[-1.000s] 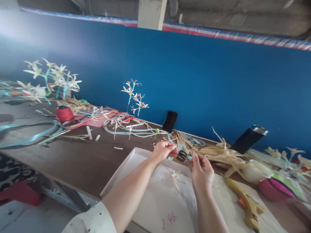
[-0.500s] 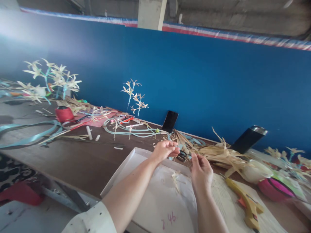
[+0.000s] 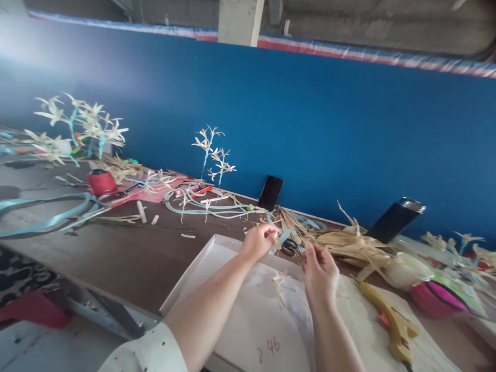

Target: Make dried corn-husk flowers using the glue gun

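Note:
My left hand [image 3: 259,242] is closed in a pinch on a pale blue strip [image 3: 282,237] that sticks out to its right, above the far edge of a white tray [image 3: 201,268]. My right hand [image 3: 320,271] is also closed, fingertips pinched on something thin I cannot make out, beside a heap of dry straw-coloured husk strips [image 3: 349,245]. A small husk flower piece [image 3: 279,284] lies on the tray between my forearms. Black-handled scissors [image 3: 289,248] lie just beyond my hands.
A yellow glue gun [image 3: 391,320] lies on the tray's right. A phone [image 3: 270,192] leans on the blue partition; a black flask [image 3: 393,219] stands tilted to the right. A red spool [image 3: 101,182], blue ribbon loops [image 3: 46,212] and finished husk flowers [image 3: 81,126] fill the left.
My left hand has shifted slightly, and the blue strip now shows more clearly beyond its fingers. My right hand has stayed almost still.

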